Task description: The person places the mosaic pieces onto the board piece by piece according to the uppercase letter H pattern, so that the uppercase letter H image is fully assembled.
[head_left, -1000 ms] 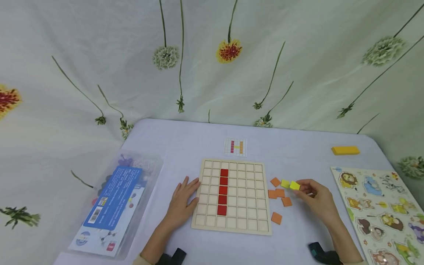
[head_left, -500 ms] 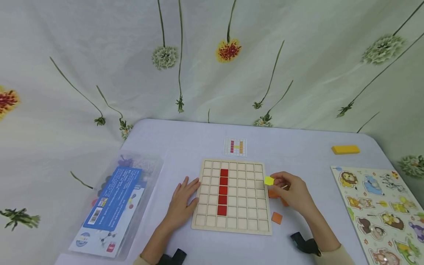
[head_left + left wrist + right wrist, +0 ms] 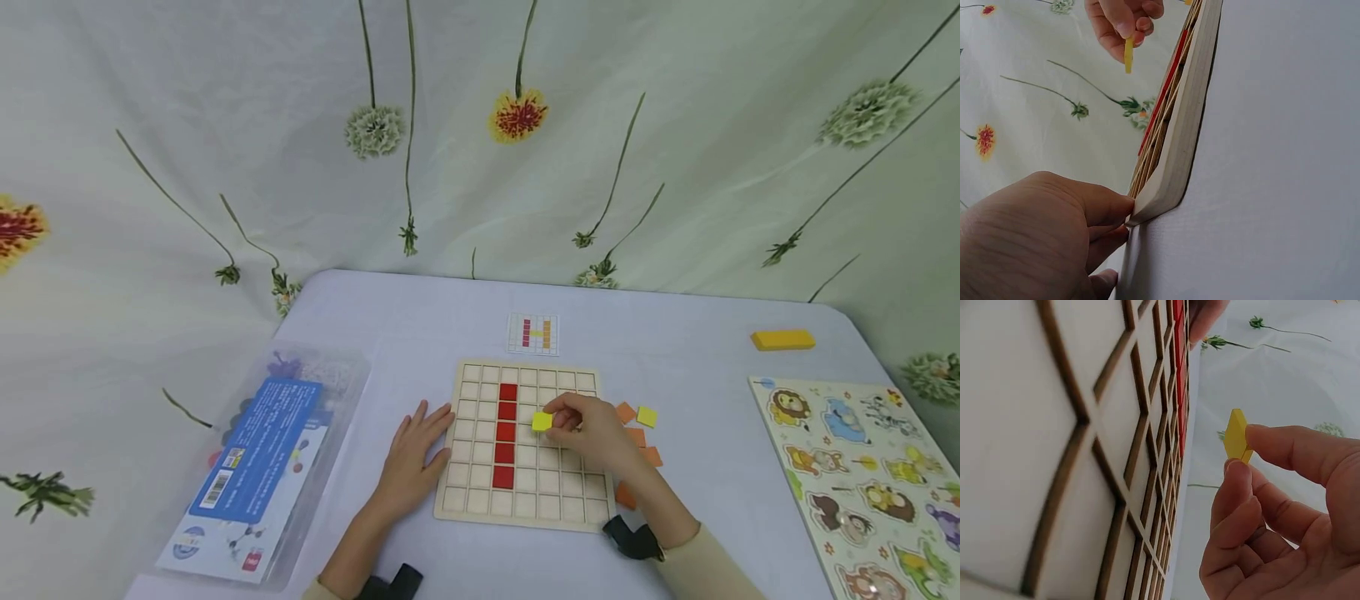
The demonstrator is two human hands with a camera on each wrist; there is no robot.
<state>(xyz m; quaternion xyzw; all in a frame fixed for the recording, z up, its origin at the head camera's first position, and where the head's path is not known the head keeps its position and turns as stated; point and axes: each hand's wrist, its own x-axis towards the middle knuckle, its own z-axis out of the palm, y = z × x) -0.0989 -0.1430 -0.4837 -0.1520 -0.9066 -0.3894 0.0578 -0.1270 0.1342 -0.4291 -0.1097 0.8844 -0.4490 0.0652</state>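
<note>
A wooden grid board lies on the table with a column of red square tiles set in its cells. My right hand pinches a yellow square tile between thumb and fingertips, and in the right wrist view the tile is held up off the board. At the board's left edge rests my left hand, fingers extended and touching the rim; the left wrist view shows its fingers at the board's corner. Right of the board lie several orange tiles and another yellow tile, partly behind my right arm.
Behind the board is a small pattern card showing red, yellow and orange squares. A clear plastic case with a blue label lies at left. On the right are an animal picture board and a yellow block.
My right hand has carried one yellow tile leftward from the loose tiles to over the middle of the board. The left hand has stayed at the board's edge.
</note>
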